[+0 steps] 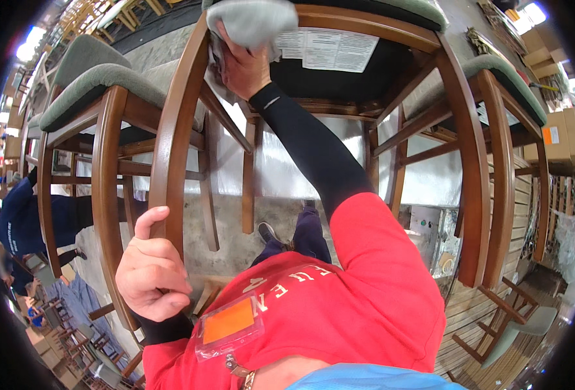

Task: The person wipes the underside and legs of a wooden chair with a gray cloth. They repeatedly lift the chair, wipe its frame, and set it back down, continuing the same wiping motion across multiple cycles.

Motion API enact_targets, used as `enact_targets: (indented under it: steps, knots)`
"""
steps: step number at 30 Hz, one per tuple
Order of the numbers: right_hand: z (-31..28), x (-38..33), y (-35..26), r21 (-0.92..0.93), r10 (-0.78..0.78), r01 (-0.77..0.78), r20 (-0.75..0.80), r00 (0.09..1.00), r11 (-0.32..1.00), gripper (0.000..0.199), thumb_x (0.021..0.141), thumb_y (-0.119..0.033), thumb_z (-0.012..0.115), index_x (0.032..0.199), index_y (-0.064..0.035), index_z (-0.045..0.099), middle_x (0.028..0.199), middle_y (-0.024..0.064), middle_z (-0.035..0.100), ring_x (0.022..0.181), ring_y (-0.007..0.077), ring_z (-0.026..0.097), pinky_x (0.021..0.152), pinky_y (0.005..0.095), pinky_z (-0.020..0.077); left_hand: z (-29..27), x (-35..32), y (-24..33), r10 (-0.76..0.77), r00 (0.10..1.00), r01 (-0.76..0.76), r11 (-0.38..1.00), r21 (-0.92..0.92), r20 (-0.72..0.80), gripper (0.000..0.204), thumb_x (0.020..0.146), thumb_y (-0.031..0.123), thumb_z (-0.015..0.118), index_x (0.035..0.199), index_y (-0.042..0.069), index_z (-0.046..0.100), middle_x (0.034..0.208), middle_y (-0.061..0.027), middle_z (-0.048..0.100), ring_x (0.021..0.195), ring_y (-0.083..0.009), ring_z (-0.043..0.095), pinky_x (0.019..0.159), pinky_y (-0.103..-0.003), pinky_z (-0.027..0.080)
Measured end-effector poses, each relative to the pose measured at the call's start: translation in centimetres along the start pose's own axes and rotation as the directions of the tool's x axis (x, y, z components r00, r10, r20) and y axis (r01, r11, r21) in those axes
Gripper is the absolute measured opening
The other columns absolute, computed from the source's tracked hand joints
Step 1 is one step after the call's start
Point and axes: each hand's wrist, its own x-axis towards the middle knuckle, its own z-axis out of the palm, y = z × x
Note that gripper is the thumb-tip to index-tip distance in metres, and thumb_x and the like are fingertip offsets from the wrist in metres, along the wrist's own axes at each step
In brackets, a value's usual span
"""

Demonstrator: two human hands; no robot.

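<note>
My right hand (245, 70) reaches up to the front left corner of a brown wooden chair frame (359, 25). It is closed on a crumpled grey cloth (254, 19), which lies against the top of the chair's front left leg (177, 136). My left hand (152, 276) is beside the lower part of that leg. Its fingers are curled with one finger raised, and nothing shows in them. Whether it touches the wood I cannot tell. Under the seat a white printed label (339, 49) is fixed to the black underside.
Similar chairs with grey-green seats stand close on the left (105, 81) and right (489, 78). Cardboard boxes (563, 136) are stacked at the far right. A person in dark blue (31, 218) bends at the far left. Another chair (521, 335) lies on the slatted surface at lower right.
</note>
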Motion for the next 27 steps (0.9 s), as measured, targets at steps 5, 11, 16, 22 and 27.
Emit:
enact_targets:
  steps: [5,11,16,22,27]
  knots:
    - [0.3,-9.1,1.2,0.232,0.144,-0.260,0.421,0.895,0.937,0.040,0.084,-0.019,0.065,0.124,-0.0139,0.064,0.116,0.0046,0.063,0.125,0.0278,0.050,0.119,0.0469,0.0260,-0.8,-0.2,-0.5,0.060,0.993,-0.060,0.998,-0.006,0.102,0.031,0.083,0.033,0.078,0.069,0.009,0.066,0.052,0.0040,0.055,0.049,-0.0131,0.055,0.111,-0.058,0.027]
    - [-0.6,-8.0,3.3,0.064,-0.464,0.646,0.749,0.472,0.761,0.015,0.077,-0.024,0.060,0.088,-0.0205,0.070,0.102,-0.0094,0.061,0.126,0.0145,0.047,0.118,0.0564,0.0261,-0.8,-0.9,-0.7,0.085,0.990,-0.083,0.996,-0.022,0.113,0.026,0.082,0.031,0.077,0.070,0.010,0.067,0.053,0.0052,0.056,0.051,-0.0123,0.056,0.112,-0.058,0.025]
    - [-0.3,-3.9,2.6,-0.107,-0.447,0.603,0.572,0.688,0.790,0.020,0.079,-0.025,0.062,0.096,-0.0189,0.071,0.110,-0.0107,0.060,0.127,0.0144,0.045,0.107,0.0544,0.0337,-1.1,-0.7,-0.6,0.069,0.983,-0.063,0.997,-0.042,0.171,0.026,0.082,0.030,0.077,0.070,0.009,0.068,0.053,0.0053,0.055,0.052,-0.0120,0.057,0.113,-0.057,0.024]
    - [-1.0,-14.4,4.3,0.051,-0.398,0.573,0.770,0.499,0.818,0.011,0.078,-0.023,0.060,0.078,-0.0203,0.071,0.088,-0.0098,0.064,0.124,0.0159,0.051,0.113,0.0557,0.0331,-1.2,-0.2,0.1,0.087,0.981,-0.085,0.996,-0.019,0.171,0.026,0.083,0.030,0.076,0.069,0.009,0.067,0.051,0.0052,0.051,0.052,-0.0123,0.058,0.113,-0.058,0.023]
    - [0.3,-6.6,2.0,-0.015,-0.393,0.470,0.525,0.755,0.883,0.016,0.076,-0.024,0.065,0.090,-0.0214,0.072,0.093,-0.0103,0.063,0.119,0.0143,0.053,0.116,0.0590,0.0270,-1.0,-0.8,-0.5,0.077,0.985,-0.078,0.997,-0.004,0.153,0.027,0.084,0.034,0.076,0.071,0.010,0.068,0.051,0.0054,0.050,0.052,-0.0118,0.058,0.112,-0.059,0.024]
